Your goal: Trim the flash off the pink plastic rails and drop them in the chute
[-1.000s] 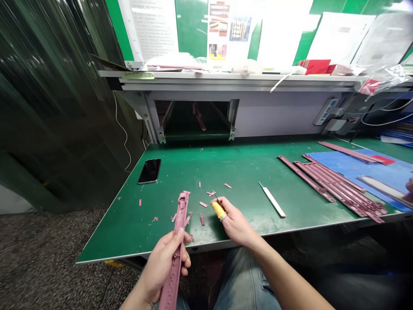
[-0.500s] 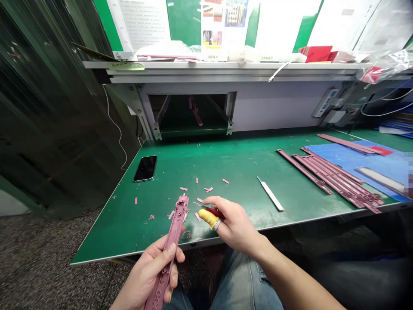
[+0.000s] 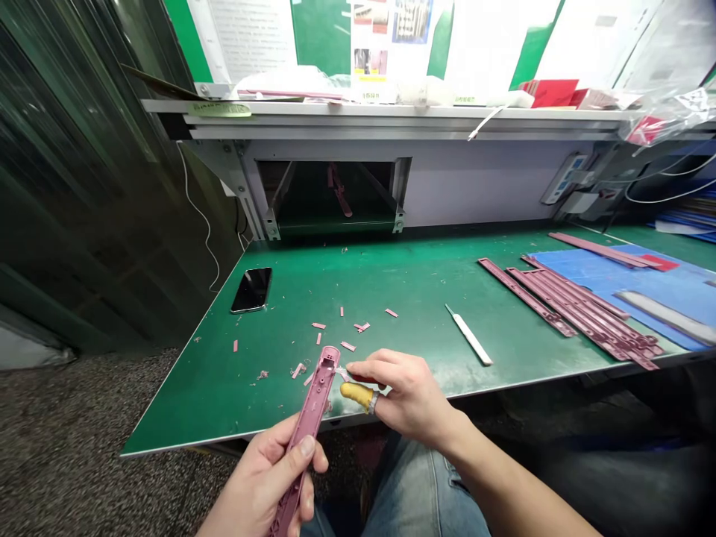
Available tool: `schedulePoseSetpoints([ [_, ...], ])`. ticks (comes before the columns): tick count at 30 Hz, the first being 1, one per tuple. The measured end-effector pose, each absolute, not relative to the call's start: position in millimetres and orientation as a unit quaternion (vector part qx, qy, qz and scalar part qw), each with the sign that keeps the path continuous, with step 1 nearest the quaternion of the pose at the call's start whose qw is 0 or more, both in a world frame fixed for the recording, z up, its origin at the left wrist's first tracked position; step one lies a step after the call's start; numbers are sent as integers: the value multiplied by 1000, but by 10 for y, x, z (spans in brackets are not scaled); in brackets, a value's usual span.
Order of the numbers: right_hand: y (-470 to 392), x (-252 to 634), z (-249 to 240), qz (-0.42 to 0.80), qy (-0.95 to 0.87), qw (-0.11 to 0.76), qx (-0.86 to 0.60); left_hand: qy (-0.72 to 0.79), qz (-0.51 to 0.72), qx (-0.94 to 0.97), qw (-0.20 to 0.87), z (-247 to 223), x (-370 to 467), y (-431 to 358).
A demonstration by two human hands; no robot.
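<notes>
My left hand [image 3: 280,470] is closed around a long pink plastic strip [image 3: 309,425], thumb on top. The strip slants up and away, its rounded, hollowed end just left of my right hand [image 3: 408,391]. Thumb and fingers of my right hand are closed on a small knife [image 3: 341,371], whose thin pale blade reaches the strip's right edge near that end. Its handle is mostly hidden by the fingers. A yellow cover [image 3: 356,395] wraps my right thumb. Small pink offcuts [image 3: 348,346] and shavings [image 3: 262,374] lie scattered around the strip's tip.
A white-handled blade tool [image 3: 473,339] lies right of my hands. Farther right are several pink strips [image 3: 582,309] and a blue sheet [image 3: 593,261]. A phone [image 3: 251,289] rests at the left edge. A metal-framed chute [image 3: 335,224] opens at the back, below a shelf [image 3: 414,127].
The strip has shifted slightly right and turned a little in my left hand. My right hand has brought the knife's blade against the strip's edge; its red handle, visible before, is now covered.
</notes>
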State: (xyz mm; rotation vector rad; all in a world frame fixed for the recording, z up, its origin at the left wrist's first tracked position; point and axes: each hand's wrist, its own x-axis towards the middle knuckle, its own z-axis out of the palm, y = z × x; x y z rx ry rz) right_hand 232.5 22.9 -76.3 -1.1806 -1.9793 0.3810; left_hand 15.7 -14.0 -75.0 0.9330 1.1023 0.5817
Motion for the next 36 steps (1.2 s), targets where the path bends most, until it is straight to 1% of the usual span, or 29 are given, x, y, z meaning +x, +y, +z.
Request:
schedulePoseSetpoints([
  [6, 296, 2439, -713, 271, -768, 445, -373, 517, 287, 442, 675, -652, 156, -191],
  [8, 327, 2449, -717, 351, -723, 461, -377, 517, 280, 459, 666, -619, 140, -193],
  [11, 372, 2443, -743, 515, -601, 472, -389, 521, 276, 490, 642, -580, 105, -195],
  [13, 396, 2447, -745, 584, -554, 444, -392, 523, 272, 507, 629, -562, 80, -199],
  [16, 423, 2486, -702, 632, -562, 361, -393, 529, 267, 522, 614, -541, 42, -206],
  [19, 469, 2536, -664, 701, -545, 290, -357, 533, 261, 537, 600, -534, 12, -215],
  [22, 536, 2566, -732, 777, -496, 234, -309, 534, 259, 557, 581, -550, -7, -231],
  [24, 563, 2568, -847, 814, -465, 217, -270, 534, 255, 571, 569, -571, -15, -243],
  [26, 548, 2558, -976, 834, -441, 232, -238, 534, 251, 581, 560, -595, -23, -248],
  [29, 441, 2528, -1079, 833, -420, 288, -217, 547, 244, 581, 550, -625, -55, -225],
  [31, 340, 2496, -1043, 787, -458, 333, -246, 551, 231, 584, 549, -632, -99, -180],
  [32, 293, 2477, -998, 736, -504, 355, -280, 548, 222, 597, 542, -630, -129, -149],
  [34, 228, 2429, -882, 572, -632, 379, -361, 531, 203, 657, 495, -616, -200, -72],
  [36, 215, 2377, -778, 377, -745, 365, -413, 512, 182, 742, 394, -597, -279, 15],
])
